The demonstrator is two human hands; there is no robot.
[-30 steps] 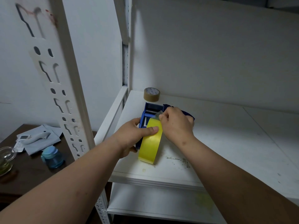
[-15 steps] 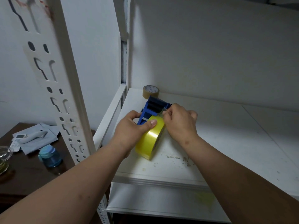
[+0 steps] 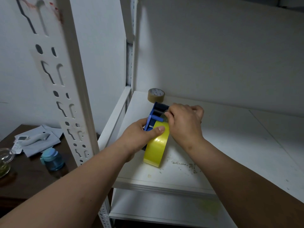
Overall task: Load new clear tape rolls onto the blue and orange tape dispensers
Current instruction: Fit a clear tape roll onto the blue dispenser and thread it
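Blue dispenser (image 3: 155, 115) is lying on the white shelf (image 3: 230, 145) near its left front corner, its long axis running from the viewer toward the back wall, the roller end pointing away and slightly right. A yellow-tinted tape roll (image 3: 157, 145) is sitting in it on edge, its wide band facing the viewer and its lower rim meeting the shelf. The left hand (image 3: 141, 137) is gripping the dispenser's left side, fingers curled around the frame and the thumb pressing on top of the roll. The right hand (image 3: 185, 120) is pinching the free end of the tape between thumb and forefinger just by the rollers, its other fingers curled in. A brown tape roll (image 3: 156, 95) is lying flat behind the dispenser, close to the wall; a label is covering its core, but its print is too small to read. To the left, the dark tabletop (image 3: 24, 178) is carrying a blue jar (image 3: 52, 159), a remote (image 3: 19, 143), a white handheld device (image 3: 37, 137) lying on grey paper, and a glass vessel (image 3: 5, 159). No brand is legible anywhere.
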